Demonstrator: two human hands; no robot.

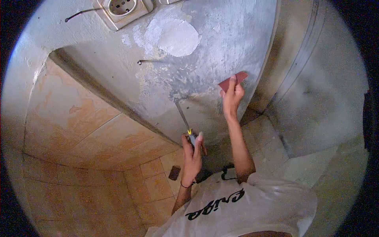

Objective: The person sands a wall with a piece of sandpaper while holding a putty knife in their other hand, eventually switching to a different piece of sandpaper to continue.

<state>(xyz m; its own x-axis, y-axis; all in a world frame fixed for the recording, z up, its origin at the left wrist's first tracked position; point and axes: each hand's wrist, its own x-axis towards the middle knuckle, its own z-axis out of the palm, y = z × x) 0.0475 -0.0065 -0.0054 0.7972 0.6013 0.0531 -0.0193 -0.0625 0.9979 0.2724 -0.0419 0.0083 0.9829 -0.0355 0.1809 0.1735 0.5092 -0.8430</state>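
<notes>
My left hand (192, 156) is closed around the handle of a screwdriver-like tool (183, 115), which has a long thin metal shaft and yellow and grey on its handle. The shaft's tip reaches the worn grey wall (158, 112); whether it touches is hard to tell. Up and to the right, my right hand (233, 96) grips a reddish piece of sandpaper (232, 81) with the thumb on top, against or close to the wall near its right edge. A round white filler patch (179, 38) shows higher on that wall, with rough, flaking paint below it.
A power socket (122, 5) is at the top, with a short wire (81, 14) beside it. A screw or nail (139, 62) sticks out of the wall. Beige tiles (79, 114) cover the left side. A dark brown rectangular piece (174, 173) lies below, by my left wrist.
</notes>
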